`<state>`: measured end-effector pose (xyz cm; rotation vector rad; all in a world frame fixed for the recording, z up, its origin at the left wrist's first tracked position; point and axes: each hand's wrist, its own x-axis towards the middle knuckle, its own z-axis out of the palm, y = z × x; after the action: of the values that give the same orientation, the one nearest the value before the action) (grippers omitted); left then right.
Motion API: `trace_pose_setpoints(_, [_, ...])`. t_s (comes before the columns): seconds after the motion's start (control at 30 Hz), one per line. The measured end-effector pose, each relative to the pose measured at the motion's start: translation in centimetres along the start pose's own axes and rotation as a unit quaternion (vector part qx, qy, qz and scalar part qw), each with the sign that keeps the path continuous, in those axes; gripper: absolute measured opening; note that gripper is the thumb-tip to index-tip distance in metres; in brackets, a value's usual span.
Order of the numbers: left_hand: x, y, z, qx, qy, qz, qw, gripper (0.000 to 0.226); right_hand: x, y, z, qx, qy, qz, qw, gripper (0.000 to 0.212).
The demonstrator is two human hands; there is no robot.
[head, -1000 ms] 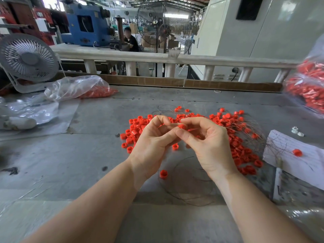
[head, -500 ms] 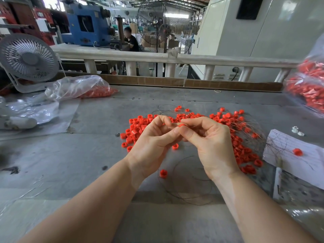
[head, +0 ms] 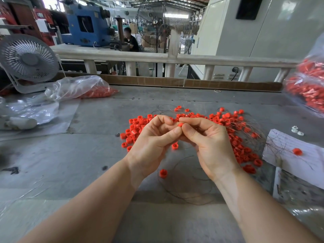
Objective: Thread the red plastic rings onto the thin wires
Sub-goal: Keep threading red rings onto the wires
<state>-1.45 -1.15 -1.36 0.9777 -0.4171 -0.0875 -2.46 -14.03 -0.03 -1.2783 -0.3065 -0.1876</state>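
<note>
One red plastic ring (head: 180,124), small, short tube shape w/ open bore, is pinched betw. right hand (head: 210,146) thumb & forefinger, above the grey desk (head: 87,155). Left hand (head: 150,146) fingers curl in, tips meeting the right's; can't tell if they grip a thin wire (head: 184,195). Loose red rings (head: 243,151) lie scattered behind, wire loops under the wrists.

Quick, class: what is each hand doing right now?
Left hand: fingers curled; what it holds cannot be told.
Right hand: pinches a red ring.
</note>
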Motion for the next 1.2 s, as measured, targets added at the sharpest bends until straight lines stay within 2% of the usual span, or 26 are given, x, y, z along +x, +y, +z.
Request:
trace_pose_setpoints(0.3, [0.00, 0.46, -0.04, 0.051, -0.025, 0.027, 0.998, 0.018, -0.01, -0.92, 0.08, 0.109, -0.039, 0.059, 0.992, 0.017])
trace_pose_setpoints(0.5, [-0.01, 0.37, 0.08, 0.089, -0.022, 0.037, 0.995, 0.018, 0.17, -0.57, 0.02, 0.088, -0.010, 0.058, 0.994, 0.018])
trace_pose_setpoints(0.63, [-0.03, 0.24, 0.23, 0.082, 0.010, 0.023, 0.996, 0.023, 0.18, -0.19, 0.22, 0.065, 0.016, 0.073, 0.995, 0.018])
trace_pose_setpoints(1.03, [0.01, 0.25, -0.01, 0.087, 0.032, 0.006, 0.996, 0.022, 0.09, -0.40, 0.20, 0.119, -0.015, 0.124, 0.985, 0.012])
trace_pose_setpoints(1.2, [0.02, 0.25, 0.01, 0.081, 0.051, 0.015, 0.995, 0.018, 0.29, -0.71, -0.04, 0.155, 0.000, 0.147, 0.977, 0.029])
